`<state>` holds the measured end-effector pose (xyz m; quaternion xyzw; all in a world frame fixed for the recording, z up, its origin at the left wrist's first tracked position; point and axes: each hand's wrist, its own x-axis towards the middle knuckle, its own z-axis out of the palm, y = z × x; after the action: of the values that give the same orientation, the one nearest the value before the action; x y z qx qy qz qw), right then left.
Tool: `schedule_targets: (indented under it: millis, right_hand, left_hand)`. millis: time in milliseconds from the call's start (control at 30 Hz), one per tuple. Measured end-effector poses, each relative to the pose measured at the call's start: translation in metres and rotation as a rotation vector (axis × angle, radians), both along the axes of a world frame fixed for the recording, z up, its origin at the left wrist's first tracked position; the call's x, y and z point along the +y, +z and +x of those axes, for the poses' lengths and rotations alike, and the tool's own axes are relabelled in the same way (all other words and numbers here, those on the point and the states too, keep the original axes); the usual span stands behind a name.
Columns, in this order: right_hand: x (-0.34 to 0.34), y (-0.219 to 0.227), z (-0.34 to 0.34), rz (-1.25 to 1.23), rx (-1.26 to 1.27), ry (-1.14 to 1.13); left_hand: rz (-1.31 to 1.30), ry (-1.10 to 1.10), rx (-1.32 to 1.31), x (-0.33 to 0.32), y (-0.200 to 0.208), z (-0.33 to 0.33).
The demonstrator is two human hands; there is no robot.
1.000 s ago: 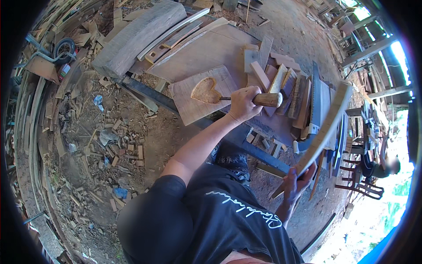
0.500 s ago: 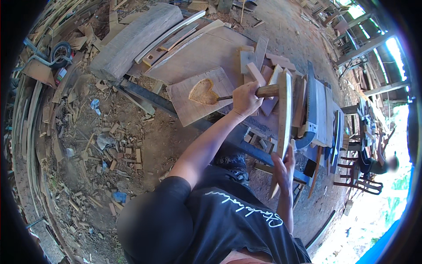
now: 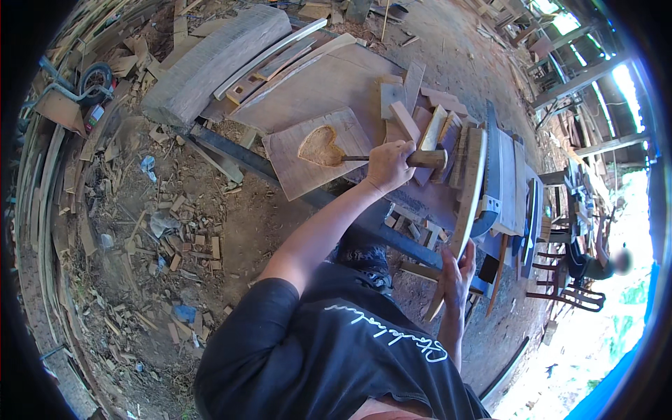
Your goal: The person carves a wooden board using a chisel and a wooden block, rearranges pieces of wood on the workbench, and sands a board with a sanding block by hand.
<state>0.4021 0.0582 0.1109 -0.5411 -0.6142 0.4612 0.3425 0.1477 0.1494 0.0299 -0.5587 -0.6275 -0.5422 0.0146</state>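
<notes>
My left hand (image 3: 392, 166) is wrapped round a chisel with a thick wooden handle (image 3: 430, 159), whose butt sticks out on the right. The metal shaft (image 3: 355, 158) points left, its tip at the right edge of a heart-shaped hollow (image 3: 319, 148) carved into a flat wooden board (image 3: 288, 176). Lower right, my right hand (image 3: 458, 274) grips a long, slightly curved wooden stick (image 3: 472, 185) near its lower end. The stick stands a little to the right of the handle's butt, apart from it.
The board lies on a larger wooden slab (image 3: 343, 73) on a dark metal-edged bench (image 3: 245, 159). Offcuts (image 3: 399, 91) and a handsaw (image 3: 492, 147) lie to the right, a heavy timber beam (image 3: 217, 63) far left. Scraps litter the ground. Another person (image 3: 595, 264) is at far right.
The wooden stick in my right hand has swung right, away from the butt of the chisel handle. My left hand keeps the chisel in nearly the same place against the hollow.
</notes>
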Motion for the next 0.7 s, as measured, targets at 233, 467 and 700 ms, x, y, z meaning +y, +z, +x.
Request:
schedule_targets:
  millis: [233,467,700]
  right_hand:
    - [-0.013,0.026,0.008,0.109,-0.119,-0.071]
    - [-0.009,0.036,-0.010,0.281,-0.155,-0.072]
    - [0.008,0.021,-0.030,0.080,-0.048,-0.020]
  left_hand:
    - [0.026,-0.034,0.092,-0.007,-0.006,-0.001]
    - [0.113,0.091,-0.087,0.005,0.006,-0.009]
    - [0.087,0.148,-0.149,0.011,0.006,-0.012]
